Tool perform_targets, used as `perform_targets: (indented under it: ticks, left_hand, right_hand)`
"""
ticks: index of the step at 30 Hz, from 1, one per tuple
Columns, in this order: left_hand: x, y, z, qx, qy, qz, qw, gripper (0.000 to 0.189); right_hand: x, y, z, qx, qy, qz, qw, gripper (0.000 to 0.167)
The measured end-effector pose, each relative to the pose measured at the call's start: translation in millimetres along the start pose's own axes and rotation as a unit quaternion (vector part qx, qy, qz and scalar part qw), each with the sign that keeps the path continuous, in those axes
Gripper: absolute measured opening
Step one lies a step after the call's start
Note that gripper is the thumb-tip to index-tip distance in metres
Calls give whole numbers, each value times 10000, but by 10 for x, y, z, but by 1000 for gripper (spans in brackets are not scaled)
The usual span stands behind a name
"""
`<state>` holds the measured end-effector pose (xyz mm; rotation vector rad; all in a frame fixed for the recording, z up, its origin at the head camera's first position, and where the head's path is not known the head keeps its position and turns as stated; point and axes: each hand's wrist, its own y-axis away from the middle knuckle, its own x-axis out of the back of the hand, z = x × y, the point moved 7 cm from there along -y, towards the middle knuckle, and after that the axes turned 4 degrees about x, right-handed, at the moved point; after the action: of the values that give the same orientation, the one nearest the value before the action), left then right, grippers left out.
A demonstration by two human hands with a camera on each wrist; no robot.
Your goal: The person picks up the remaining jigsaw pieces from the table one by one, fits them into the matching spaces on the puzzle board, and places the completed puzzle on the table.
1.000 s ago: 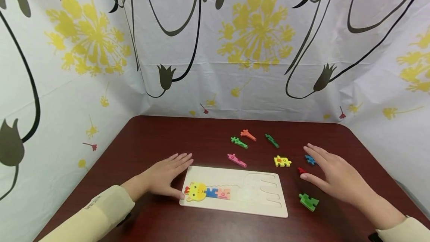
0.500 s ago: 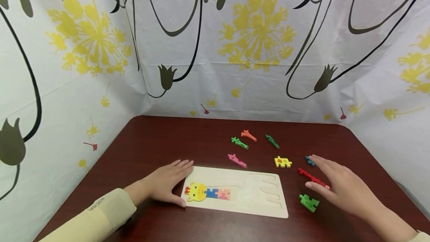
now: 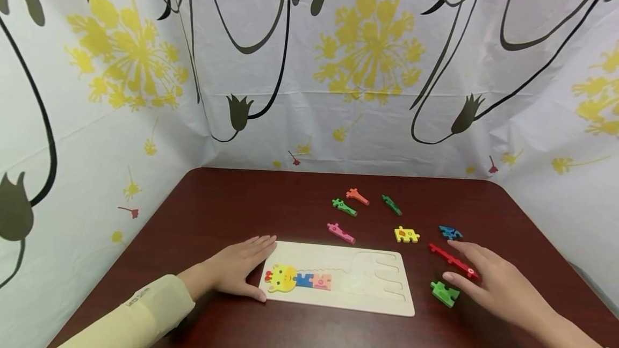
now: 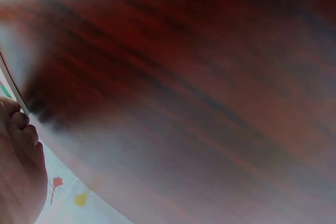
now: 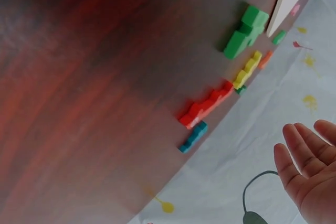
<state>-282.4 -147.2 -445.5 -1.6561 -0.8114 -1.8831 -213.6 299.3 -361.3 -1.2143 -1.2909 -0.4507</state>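
A pale wooden puzzle board (image 3: pixel 348 297) lies on the table, with a yellow giraffe head (image 3: pixel 282 278), a blue piece (image 3: pixel 304 280) and a salmon piece (image 3: pixel 322 281) set in its recess. My left hand (image 3: pixel 237 266) rests at the board's left edge, fingers extended and thumb at the near corner. My right hand (image 3: pixel 498 286), holding nothing, hovers with spread thumb and fingers beside a long red piece (image 3: pixel 451 259). A blue piece (image 3: pixel 450 232) lies just beyond its fingertips, and a green piece (image 3: pixel 444 294) left of its thumb. In the right wrist view, the red piece (image 5: pixel 207 106) appears apart from the hand.
Behind the board are a pink piece (image 3: pixel 340 233), a light green piece (image 3: pixel 344 207), an orange piece (image 3: pixel 357 196) and a dark green piece (image 3: pixel 391 204). A yellow piece (image 3: pixel 406 234) lies right of them. Patterned cloth (image 3: pixel 300 138) stands around the dark table (image 3: pixel 242 203).
My right hand has moved back toward the near right, uncovering the red and blue pieces. My left hand has stayed at the board's left edge.
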Motion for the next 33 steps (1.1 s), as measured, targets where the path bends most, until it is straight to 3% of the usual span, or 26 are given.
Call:
perform_targets:
  ticks: [12, 20, 30, 33]
  left_hand:
    - [-14, -5, -3, -36, -159, 45, 9999, 111]
    - [-26, 11, -4, -50, -152, 67, 9998, 112]
    - [-9, 4, 14, -24, -121, -18, 9999, 112]
    - [-2, 6, 19, -18, -135, -28, 9999, 112]
  right_hand:
    - [-139, 164, 87, -409, -466, -162, 9979, 51]
    - [-326, 286, 226, -1200, -742, -935, 9856, 55]
    - [-448, 470, 357, -1373, -812, -1203, 9798, 58]
    - [-459, 501, 393, -1316, -878, -1109, 9812, 55]
